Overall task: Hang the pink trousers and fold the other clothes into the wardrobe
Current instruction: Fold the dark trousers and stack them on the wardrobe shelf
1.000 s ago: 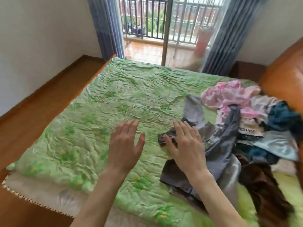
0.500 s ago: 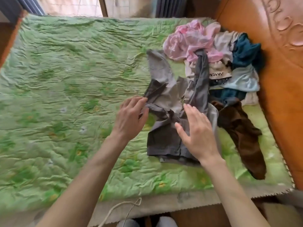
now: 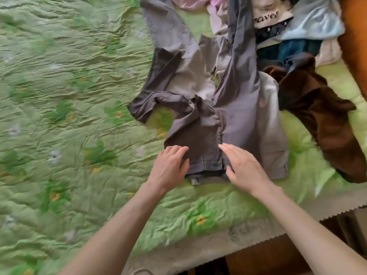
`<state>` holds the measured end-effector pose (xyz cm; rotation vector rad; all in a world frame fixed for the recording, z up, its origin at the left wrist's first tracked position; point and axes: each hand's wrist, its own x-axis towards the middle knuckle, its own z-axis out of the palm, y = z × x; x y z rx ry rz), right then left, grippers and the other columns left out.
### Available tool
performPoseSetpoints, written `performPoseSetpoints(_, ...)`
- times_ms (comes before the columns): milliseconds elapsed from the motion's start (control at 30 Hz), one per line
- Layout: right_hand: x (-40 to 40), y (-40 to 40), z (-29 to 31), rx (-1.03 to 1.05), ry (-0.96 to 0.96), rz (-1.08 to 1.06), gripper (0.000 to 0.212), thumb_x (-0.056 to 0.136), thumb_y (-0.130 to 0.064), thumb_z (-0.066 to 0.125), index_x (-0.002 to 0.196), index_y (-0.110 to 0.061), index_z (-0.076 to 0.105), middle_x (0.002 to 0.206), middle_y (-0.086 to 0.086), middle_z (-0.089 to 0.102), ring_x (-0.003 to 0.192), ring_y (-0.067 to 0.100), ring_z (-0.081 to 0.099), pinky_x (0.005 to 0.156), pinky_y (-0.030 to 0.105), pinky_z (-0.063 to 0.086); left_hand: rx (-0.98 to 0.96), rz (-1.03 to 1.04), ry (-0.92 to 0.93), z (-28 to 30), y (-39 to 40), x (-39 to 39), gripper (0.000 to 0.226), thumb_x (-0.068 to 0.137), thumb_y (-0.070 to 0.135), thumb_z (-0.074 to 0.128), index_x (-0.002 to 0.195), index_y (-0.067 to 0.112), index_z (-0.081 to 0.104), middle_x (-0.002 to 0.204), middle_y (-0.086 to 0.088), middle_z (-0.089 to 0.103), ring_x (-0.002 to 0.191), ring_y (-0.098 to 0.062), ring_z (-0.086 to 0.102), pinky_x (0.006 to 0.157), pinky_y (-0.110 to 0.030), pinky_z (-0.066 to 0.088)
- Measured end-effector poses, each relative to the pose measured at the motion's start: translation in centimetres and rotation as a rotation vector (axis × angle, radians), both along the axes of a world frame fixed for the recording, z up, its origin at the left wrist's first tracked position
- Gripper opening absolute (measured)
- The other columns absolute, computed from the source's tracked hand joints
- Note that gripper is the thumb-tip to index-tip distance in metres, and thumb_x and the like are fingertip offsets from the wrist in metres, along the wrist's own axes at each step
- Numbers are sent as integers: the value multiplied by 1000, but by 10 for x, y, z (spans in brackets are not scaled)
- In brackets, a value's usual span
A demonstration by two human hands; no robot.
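Green quilted bedspread (image 3: 75, 100), puckered all over, fills the left and lower frame and will drag at any cloth you slide across it, so a fold made by pushing is likely to bunch. Next in size, the grey shirt (image 3: 228, 120) lies centre frame, thin woven fabric with its button placket running up the middle; one sleeve is twisted into a rope at centre left and the other trails up into the heap, so folding now would, in my judgement, trap creases and pull neighbouring garments along. The brown garment (image 3: 321, 120) at right looks plush and heavy, and it touches the shirt's right edge. The pink trousers (image 3: 190, 2), soft and crumpled, are barely visible at the top edge, partly under the shirt's raised sleeve; lifting that sleeve carelessly could drag them. Your left hand (image 3: 168, 167) and right hand (image 3: 244, 167) rest flat and apart on the shirt's hem, fingers extended, gripping nothing. The wardrobe is not in view.
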<state>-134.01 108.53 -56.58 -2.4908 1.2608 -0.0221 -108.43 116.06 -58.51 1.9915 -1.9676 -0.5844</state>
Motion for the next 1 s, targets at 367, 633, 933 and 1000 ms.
performPoseSetpoints(367, -33, 7, -84, 91, 272, 90, 94, 64, -20, 79, 153, -21, 48, 158, 1, 47, 147, 23, 42, 121, 48, 34, 300, -113, -259, -89, 27, -5, 97, 80, 22, 77, 164, 22, 28, 172, -9, 23, 155, -31, 30, 125, -50, 28)
performPoseSetpoints(633, -48, -10, -75, 137, 40, 47, 64, 72, 9, 65, 133, -13, 66, 135, 5, 66, 124, 29, 61, 102, 44, 54, 237, -65, -251, -62, 17, -4, 50, 73, -7, 69, 120, 9, 69, 98, -9, 69, 91, -35, 67, 85, -43, 55)
performPoseSetpoints(933, -42, -27, 8, 112, 28, -194, 49, 65, 16, 56, 102, -16, 65, 101, 3, 61, 98, 29, 55, 73, 41, 52, 135, -157, -102, 36, 9, 13, 34, 87, 9, 42, 119, 15, 52, 103, -4, 56, 94, -30, 54, 81, -43, 51)
performPoseSetpoints(1000, -42, -34, 32, 138, 17, -206, 52, 66, 19, 53, 103, -15, 65, 102, 2, 60, 99, 29, 54, 72, 38, 50, 124, -216, -70, 68, 11, 17, 31, 89, 17, 31, 115, 16, 50, 101, -3, 54, 92, -28, 52, 83, -43, 48)
